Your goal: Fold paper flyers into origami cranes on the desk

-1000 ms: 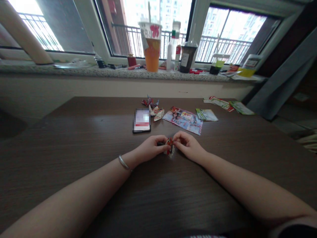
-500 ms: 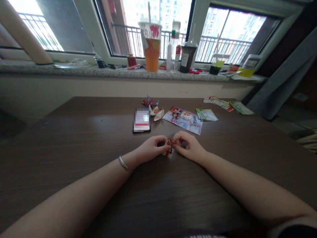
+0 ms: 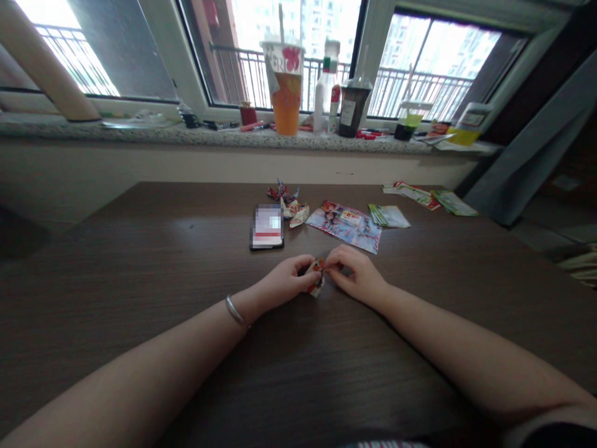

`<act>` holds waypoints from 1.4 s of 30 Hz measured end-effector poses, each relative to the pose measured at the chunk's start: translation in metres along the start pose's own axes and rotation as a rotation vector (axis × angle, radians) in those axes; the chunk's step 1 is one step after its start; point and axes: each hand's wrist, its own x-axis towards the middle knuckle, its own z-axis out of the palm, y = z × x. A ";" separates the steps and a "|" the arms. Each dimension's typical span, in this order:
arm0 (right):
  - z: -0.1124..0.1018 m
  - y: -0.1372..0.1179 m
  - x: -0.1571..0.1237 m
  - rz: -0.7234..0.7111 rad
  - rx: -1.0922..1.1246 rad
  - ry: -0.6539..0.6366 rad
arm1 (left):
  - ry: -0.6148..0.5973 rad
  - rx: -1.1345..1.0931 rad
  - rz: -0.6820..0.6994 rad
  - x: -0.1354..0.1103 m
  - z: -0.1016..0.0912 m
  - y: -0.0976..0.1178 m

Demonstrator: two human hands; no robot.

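Observation:
A small folded paper piece [image 3: 318, 277], printed red and white, sits between my two hands just above the dark wooden table [image 3: 140, 261]. My left hand [image 3: 284, 283], with a silver bangle on its wrist, pinches the piece's left side. Fingers of my right hand [image 3: 355, 274] are curled and pinch its top right. Most of the paper is hidden by my fingers.
A phone [image 3: 267, 227] lies beyond my hands, with several folded paper figures [image 3: 289, 202] and a printed sheet [image 3: 347, 225] beside it. More paper slips [image 3: 389, 215] lie to the right. Drink cups [image 3: 285, 87] and bottles [image 3: 326, 87] line the stone windowsill.
My hands have barely shifted. The folded piece has tilted slightly and my fingers have regripped it.

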 end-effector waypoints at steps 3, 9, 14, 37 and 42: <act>0.001 0.002 0.000 -0.003 0.005 0.010 | 0.015 0.012 0.001 0.000 0.003 0.001; 0.001 0.002 0.001 -0.015 0.005 0.023 | 0.041 0.027 0.012 -0.001 0.003 0.002; 0.001 0.002 0.002 -0.037 0.029 0.023 | 0.064 0.082 0.009 -0.002 0.002 0.004; 0.003 0.001 0.000 -0.044 -0.002 0.064 | 0.192 0.134 0.032 -0.003 0.007 0.004; 0.004 0.001 0.001 -0.031 -0.012 0.080 | 0.183 0.075 0.038 -0.003 0.009 0.004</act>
